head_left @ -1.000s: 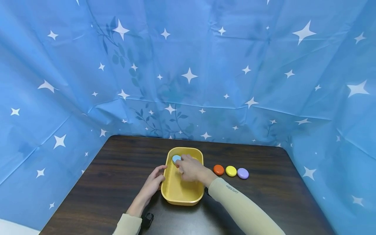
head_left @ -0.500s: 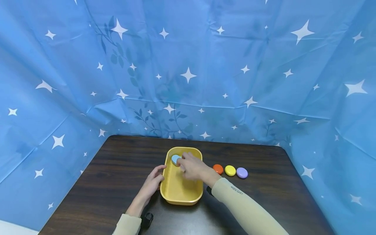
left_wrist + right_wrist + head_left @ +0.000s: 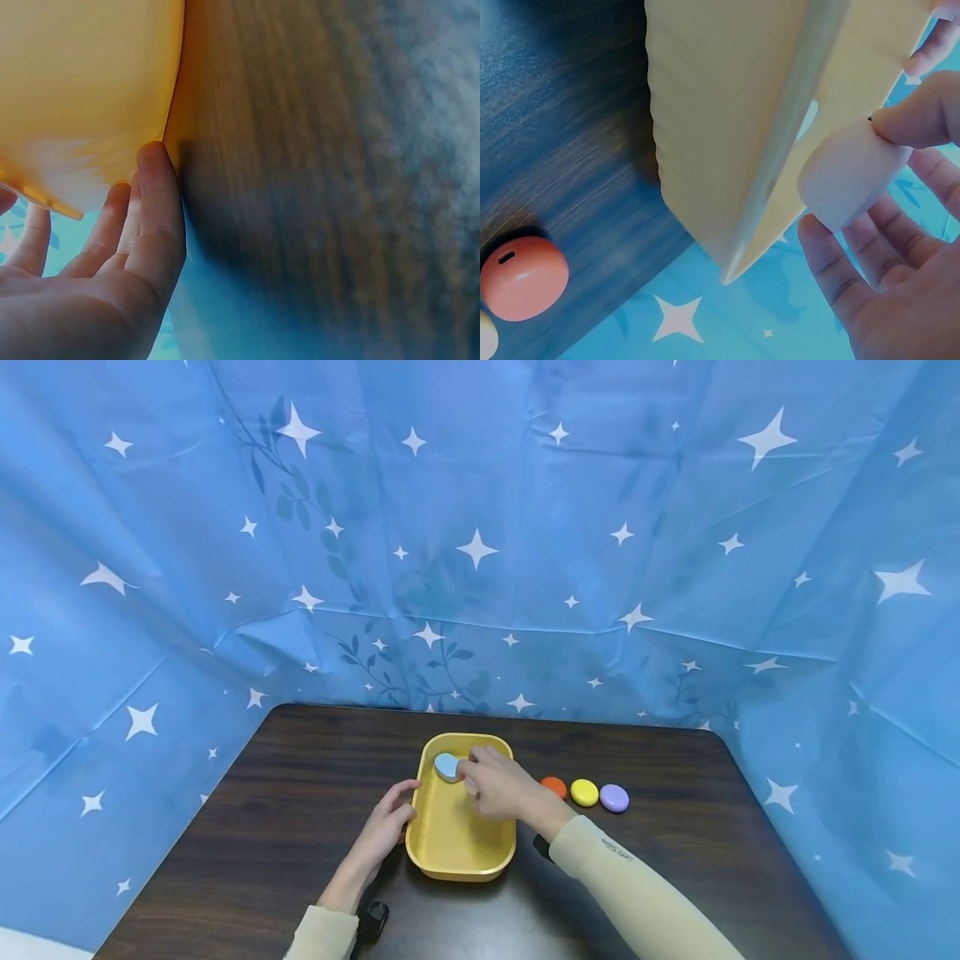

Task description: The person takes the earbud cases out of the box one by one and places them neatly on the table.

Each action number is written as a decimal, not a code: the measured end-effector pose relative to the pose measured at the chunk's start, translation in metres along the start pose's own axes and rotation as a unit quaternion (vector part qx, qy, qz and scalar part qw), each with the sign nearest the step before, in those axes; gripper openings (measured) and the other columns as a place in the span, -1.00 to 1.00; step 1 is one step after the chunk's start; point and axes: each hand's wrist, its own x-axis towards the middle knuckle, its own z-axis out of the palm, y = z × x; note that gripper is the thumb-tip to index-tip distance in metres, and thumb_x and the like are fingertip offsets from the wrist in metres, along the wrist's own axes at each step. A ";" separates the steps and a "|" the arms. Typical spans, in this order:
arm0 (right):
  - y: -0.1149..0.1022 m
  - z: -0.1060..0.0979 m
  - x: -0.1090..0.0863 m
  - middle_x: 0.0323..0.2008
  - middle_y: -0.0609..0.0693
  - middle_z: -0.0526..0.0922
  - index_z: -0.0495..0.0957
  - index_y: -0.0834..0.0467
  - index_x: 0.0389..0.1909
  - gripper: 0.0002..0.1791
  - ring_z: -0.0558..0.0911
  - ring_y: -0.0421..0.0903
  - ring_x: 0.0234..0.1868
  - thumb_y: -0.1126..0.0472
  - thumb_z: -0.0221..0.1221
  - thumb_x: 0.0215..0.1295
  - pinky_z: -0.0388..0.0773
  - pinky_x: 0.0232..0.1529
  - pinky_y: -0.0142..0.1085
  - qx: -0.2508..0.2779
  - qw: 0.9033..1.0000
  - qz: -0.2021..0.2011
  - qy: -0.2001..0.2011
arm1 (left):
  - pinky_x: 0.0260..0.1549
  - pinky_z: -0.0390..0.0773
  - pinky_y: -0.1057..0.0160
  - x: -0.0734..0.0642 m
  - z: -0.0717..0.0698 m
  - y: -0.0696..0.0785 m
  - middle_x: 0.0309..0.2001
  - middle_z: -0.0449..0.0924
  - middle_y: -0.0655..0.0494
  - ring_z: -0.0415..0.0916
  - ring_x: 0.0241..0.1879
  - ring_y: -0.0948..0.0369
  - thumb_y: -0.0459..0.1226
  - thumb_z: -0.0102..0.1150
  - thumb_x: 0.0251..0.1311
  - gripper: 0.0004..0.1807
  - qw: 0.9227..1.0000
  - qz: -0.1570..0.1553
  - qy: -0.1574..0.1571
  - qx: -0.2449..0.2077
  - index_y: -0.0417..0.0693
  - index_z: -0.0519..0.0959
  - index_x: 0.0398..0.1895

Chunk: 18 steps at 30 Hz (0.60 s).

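In the head view a yellow plastic tray (image 3: pixel 459 860) stands on the dark table. My right hand (image 3: pixel 498 783) is over the tray's inside. It pinches a pale, smooth, rounded disc (image 3: pixel 851 176) between thumb and fingers, as the right wrist view shows. A light blue disc (image 3: pixel 447 767) lies at the tray's far left corner, just left of those fingers. On the other side, my left hand (image 3: pixel 382 831) rests its fingertips against the tray's left wall and rim. Its fingers (image 3: pixel 159 195) are nearly straight in the left wrist view.
Right of the tray, an orange disc (image 3: pixel 554 787), a yellow disc (image 3: pixel 585 792) and a purple disc (image 3: pixel 614 798) lie in a row on the dark wooden table (image 3: pixel 300 777). A blue star-patterned curtain (image 3: pixel 480 593) hangs behind and at both sides.
The right hand has shifted slightly right, uncovering more of the light blue disc. The left hand keeps its place on the tray. The whole head view has drifted a little.
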 end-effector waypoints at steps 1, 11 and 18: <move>0.000 0.000 -0.001 -0.09 -0.09 0.41 0.60 -0.01 0.06 -0.60 0.34 -0.10 -0.12 0.28 0.33 0.18 0.46 -0.17 -0.28 -0.002 1.000 -0.001 0.002 | -0.11 0.60 0.03 0.000 0.000 0.000 0.17 0.51 -0.15 0.54 0.00 0.04 -0.33 -0.03 0.33 -0.45 1.000 0.000 0.000 0.000 0.01 0.38 0.41; 0.005 -0.003 -0.007 0.01 -0.01 0.50 0.56 0.16 0.12 -0.53 0.45 -0.03 0.03 0.34 0.26 0.12 0.50 0.10 -0.18 -0.011 0.999 -0.022 0.028 | -0.11 0.60 0.02 -0.002 0.000 0.003 0.19 0.51 -0.14 0.55 0.01 0.03 -0.32 -0.04 0.34 -0.45 1.000 -0.001 0.001 -0.001 0.02 0.36 0.42; 0.007 -0.006 -0.013 -0.02 -0.03 0.46 0.56 0.12 0.08 -0.56 0.42 -0.05 0.03 0.37 0.27 0.13 0.50 0.07 -0.19 0.000 1.000 -0.014 0.020 | -0.10 0.60 0.02 -0.001 0.000 0.001 0.13 0.52 -0.13 0.54 -0.02 0.04 -0.31 -0.04 0.33 -0.45 1.000 -0.003 0.002 0.001 0.01 0.37 0.41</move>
